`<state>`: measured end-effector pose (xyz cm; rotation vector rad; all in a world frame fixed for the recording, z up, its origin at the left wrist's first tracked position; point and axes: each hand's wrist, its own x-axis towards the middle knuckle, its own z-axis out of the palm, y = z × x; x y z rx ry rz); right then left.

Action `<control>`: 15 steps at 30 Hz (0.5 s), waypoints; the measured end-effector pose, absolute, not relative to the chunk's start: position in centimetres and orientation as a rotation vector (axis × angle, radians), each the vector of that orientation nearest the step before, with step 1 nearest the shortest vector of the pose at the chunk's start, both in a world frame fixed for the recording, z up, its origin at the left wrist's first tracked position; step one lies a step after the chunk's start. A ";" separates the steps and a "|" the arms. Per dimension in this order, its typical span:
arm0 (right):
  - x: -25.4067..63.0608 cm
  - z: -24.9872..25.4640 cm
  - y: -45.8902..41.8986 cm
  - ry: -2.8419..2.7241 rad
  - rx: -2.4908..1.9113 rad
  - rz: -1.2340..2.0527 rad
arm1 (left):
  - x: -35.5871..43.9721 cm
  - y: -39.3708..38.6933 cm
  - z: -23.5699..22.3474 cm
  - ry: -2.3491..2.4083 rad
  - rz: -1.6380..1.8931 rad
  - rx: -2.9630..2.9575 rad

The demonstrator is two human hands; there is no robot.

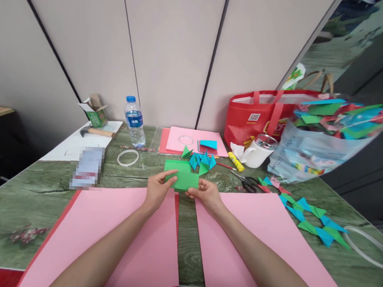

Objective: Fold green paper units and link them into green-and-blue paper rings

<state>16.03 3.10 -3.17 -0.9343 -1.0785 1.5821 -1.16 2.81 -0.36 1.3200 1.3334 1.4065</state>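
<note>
- Hammer [103, 132], bottle [134, 125] and ring [119, 158]: set on the left and rear of the counter [190, 247], probably to keep the working area free.
- Left pink sheet [150, 253]: flat under the left forearm, over a red layer.
- Left hand [159, 185]: thumb and forefinger closed on the left part of the green paper, probably to steady it.
- Green paper [186, 181]: held between both hands, above the gap between the pink sheets. Appearance: plain, bright green, smooth; two overlapping rectangular panels, offset. Whether this is one folded piece or two cannot be told.
- Folded pieces [195, 161]: blue and green, pointed, just beyond the green paper, presumably within easy reach.
- Right hand [206, 194]: pinching the lower right corner, thumb on the near face; likely keeps the edge under control.
- Right pink sheet [270, 239]: flat under the right forearm.
- Glue [236, 162] and scissors [249, 183]: right of the hands, presumably for ready access.
- Paper chain [322, 234]: spread at far right, apparently clear of the work.
</note>
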 end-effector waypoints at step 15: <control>16.1 -3.4 3.4 -1.073 -0.929 1.619 | -1.1 2.7 -0.1 1.354 1.392 1.335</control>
